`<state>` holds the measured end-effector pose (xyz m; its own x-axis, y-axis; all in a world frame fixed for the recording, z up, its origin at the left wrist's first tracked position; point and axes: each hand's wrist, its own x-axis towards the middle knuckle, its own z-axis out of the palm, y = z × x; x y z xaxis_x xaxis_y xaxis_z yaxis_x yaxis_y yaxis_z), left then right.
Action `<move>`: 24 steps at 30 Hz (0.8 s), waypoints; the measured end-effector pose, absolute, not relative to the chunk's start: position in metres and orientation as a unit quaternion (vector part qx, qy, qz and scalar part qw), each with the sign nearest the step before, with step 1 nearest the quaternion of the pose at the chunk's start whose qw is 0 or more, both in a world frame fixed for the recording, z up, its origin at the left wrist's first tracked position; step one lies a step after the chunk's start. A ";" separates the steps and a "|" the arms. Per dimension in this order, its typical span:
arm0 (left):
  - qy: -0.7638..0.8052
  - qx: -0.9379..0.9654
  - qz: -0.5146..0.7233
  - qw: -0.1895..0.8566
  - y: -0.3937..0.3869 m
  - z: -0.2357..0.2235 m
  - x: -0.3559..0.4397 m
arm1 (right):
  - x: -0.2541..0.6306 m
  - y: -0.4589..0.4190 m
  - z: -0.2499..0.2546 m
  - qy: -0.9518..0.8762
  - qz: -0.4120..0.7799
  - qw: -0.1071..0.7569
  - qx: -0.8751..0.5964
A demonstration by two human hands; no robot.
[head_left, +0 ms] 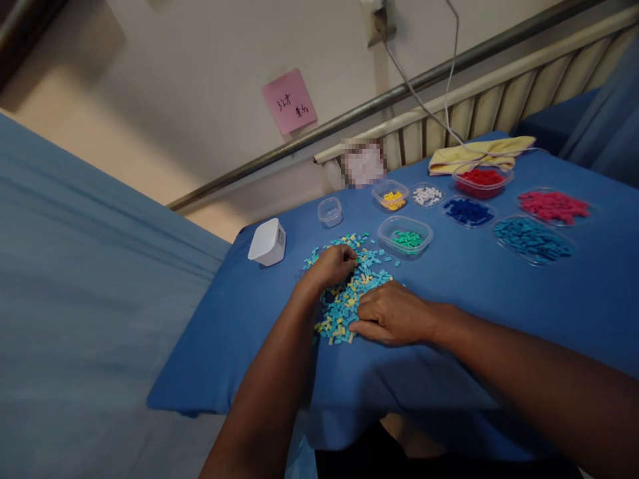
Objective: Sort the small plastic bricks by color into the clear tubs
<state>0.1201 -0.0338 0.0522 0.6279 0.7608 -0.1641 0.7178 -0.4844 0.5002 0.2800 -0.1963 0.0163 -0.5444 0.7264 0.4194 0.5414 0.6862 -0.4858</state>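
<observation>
A spread of small plastic pieces (367,263), mostly light blue with pale yellow and a few green ones mixed in, lies on the blue-covered table. My left hand (333,266) is over the upper part of the spread, its fingers and thumb drawn together in a pinch; whatever is between the fingertips is too small or hidden to make out. At the right edge of the pieces rests my right hand (394,313), back upward, fingers curled under and thumb along the pieces. Its fingertips are hidden. Closest beyond the hands is a clear tub with green pieces (408,239).
Behind stand an empty clear tub (330,211) and tubs of yellow (393,201), white (426,195) and red pieces (480,183). Further right are dark blue (468,211), pink (554,206) and teal pieces (534,238). A white box (268,242) stands left; a yellow cloth (479,156) lies behind.
</observation>
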 end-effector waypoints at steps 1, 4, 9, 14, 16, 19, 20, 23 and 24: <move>0.432 0.855 0.059 0.281 -0.035 0.051 0.118 | 0.280 -0.197 0.017 -0.865 0.152 0.306 -0.367; 0.439 0.826 0.108 0.337 -0.036 0.049 0.112 | 0.280 -0.197 0.018 -0.865 0.154 0.303 -0.368; 0.467 0.717 0.166 0.491 -0.038 0.053 0.113 | 0.280 -0.196 0.018 -0.864 0.156 0.308 -0.368; 0.468 0.671 0.185 0.546 -0.039 0.066 0.144 | 0.279 -0.194 0.015 -0.863 0.158 0.309 -0.367; 0.444 0.683 0.197 0.545 -0.038 0.074 0.164 | 0.280 -0.194 0.015 -0.863 0.157 0.310 -0.367; 0.402 0.711 0.213 0.536 -0.029 0.083 0.187 | 0.281 -0.194 0.015 -0.864 0.161 0.307 -0.365; 0.401 0.729 0.213 0.512 -0.024 0.085 0.190 | 0.281 -0.194 0.016 -0.864 0.162 0.307 -0.365; 0.432 0.806 0.166 0.369 -0.008 0.085 0.183 | 0.281 -0.194 0.018 -0.863 0.164 0.306 -0.366; 0.443 0.828 0.136 0.316 -0.003 0.084 0.176 | 0.281 -0.194 0.018 -0.864 0.164 0.305 -0.366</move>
<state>0.1763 -0.0034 0.0839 0.5696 0.8201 -0.0546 0.6480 -0.4072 0.6437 0.2812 -0.1939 0.0183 -0.5464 0.7325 0.4061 0.5320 0.6780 -0.5072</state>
